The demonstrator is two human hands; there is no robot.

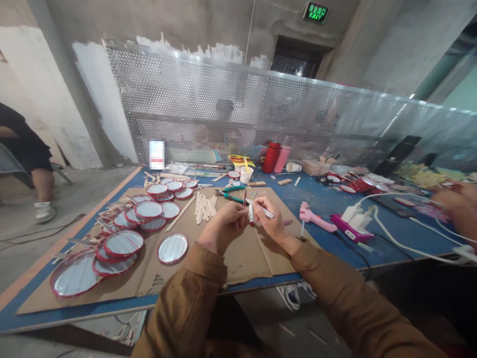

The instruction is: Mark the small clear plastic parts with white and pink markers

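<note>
white plastic-looking, a slim pen [267, 211] is clamped in the right hand's [275, 221] grip, its long axis slanting from far left to near right; its tip is hard to make out. the left hand [231, 217], wrist bent inward, appears pinched on a small red-ended piece [251, 214], partly hidden by fingers, its red end toward the body. both sit close together above cardboard [244, 261] on the blue bench [292, 196].
</note>
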